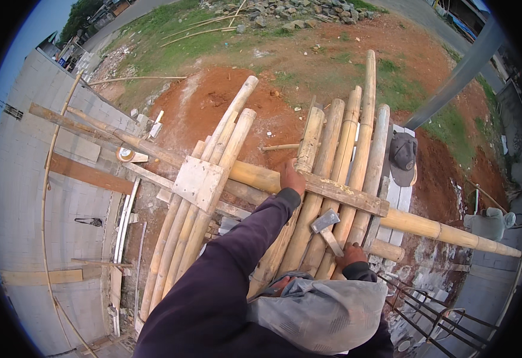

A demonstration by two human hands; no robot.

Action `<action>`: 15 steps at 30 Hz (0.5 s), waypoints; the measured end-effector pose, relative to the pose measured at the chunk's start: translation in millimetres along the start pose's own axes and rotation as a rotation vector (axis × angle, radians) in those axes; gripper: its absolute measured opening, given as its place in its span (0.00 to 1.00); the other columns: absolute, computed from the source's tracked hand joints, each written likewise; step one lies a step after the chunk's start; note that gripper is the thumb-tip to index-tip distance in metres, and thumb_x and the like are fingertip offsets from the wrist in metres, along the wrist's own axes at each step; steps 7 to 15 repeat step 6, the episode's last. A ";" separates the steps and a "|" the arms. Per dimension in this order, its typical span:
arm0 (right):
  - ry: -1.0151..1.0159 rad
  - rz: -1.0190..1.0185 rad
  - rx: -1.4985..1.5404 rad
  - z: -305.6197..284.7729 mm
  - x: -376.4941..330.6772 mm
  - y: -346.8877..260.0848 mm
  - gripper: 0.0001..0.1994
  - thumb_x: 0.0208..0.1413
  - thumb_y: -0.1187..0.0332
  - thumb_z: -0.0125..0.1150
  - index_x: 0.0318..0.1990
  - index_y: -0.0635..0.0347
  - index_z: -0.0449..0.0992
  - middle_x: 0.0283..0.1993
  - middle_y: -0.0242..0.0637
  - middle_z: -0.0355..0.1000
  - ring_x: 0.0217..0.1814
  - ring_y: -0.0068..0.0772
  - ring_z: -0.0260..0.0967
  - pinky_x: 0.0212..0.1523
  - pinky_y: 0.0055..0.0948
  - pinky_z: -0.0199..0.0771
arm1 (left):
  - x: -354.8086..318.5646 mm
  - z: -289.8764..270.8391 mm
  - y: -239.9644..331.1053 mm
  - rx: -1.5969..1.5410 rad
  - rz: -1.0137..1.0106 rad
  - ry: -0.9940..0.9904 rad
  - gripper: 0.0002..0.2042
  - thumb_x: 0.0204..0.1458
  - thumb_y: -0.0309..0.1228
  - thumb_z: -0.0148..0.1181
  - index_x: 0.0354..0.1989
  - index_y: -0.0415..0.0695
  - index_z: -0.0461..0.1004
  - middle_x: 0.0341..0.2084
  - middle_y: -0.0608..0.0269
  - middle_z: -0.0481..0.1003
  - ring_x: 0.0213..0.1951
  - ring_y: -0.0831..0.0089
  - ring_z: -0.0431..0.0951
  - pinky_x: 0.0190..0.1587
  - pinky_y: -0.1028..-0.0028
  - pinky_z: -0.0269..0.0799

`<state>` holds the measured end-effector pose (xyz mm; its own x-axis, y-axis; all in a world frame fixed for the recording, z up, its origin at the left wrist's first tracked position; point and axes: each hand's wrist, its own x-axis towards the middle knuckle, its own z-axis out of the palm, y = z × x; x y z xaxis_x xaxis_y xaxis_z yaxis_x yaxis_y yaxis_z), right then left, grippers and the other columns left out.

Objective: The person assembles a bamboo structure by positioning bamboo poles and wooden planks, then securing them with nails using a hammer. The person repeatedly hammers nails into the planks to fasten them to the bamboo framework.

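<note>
My left hand (292,177) is closed around the left end of a short wooden plank (347,194), which lies across several bamboo poles (329,155). Lower and to the right, my right hand (351,255) grips the handle of a hammer (325,221). The hammer's grey metal head rests over the poles, just below the plank. These poles run away from me and cross a thick horizontal bamboo pole (425,225). Grey, worn cloth (323,310) covers their near ends, so those are hidden.
Left of my arm, a square pale board (197,182) lies on another group of bamboo poles. A dark cap (403,158) sits on white planks at right. Steel rods (434,319) jut out at lower right, and a slanted metal post (458,74) stands beyond. Red soil (213,95) lies ahead.
</note>
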<state>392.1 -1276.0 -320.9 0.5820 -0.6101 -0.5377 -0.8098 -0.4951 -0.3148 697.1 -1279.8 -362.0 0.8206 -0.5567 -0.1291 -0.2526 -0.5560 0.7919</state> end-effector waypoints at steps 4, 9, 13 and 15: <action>0.233 -0.121 0.050 -38.9 -26.3 31.6 0.17 0.55 0.60 0.64 0.45 0.64 0.74 0.45 0.52 0.73 0.51 0.54 0.72 0.51 0.46 0.75 | -102.1 -13.8 166.4 -0.496 0.756 -0.546 0.16 0.55 0.23 0.55 0.53 0.38 0.71 0.51 0.48 0.72 0.51 0.54 0.74 0.57 0.61 0.68; 0.159 -0.112 0.049 -44.0 -41.9 48.6 0.23 0.51 0.59 0.67 0.53 0.57 0.74 0.57 0.56 0.71 0.53 0.62 0.71 0.54 0.46 0.73 | -146.6 -36.4 234.3 -0.482 0.905 -0.857 0.15 0.56 0.27 0.57 0.52 0.38 0.70 0.50 0.47 0.72 0.51 0.54 0.74 0.55 0.60 0.68; 0.159 -0.112 0.049 -44.0 -41.9 48.6 0.23 0.51 0.59 0.67 0.53 0.57 0.74 0.57 0.56 0.71 0.53 0.62 0.71 0.54 0.46 0.73 | -146.6 -36.4 234.3 -0.482 0.905 -0.857 0.15 0.56 0.27 0.57 0.52 0.38 0.70 0.50 0.47 0.72 0.51 0.54 0.74 0.55 0.60 0.68; 0.159 -0.112 0.049 -44.0 -41.9 48.6 0.23 0.51 0.59 0.67 0.53 0.57 0.74 0.57 0.56 0.71 0.53 0.62 0.71 0.54 0.46 0.73 | -146.6 -36.4 234.3 -0.482 0.905 -0.857 0.15 0.56 0.27 0.57 0.52 0.38 0.70 0.50 0.47 0.72 0.51 0.54 0.74 0.55 0.60 0.68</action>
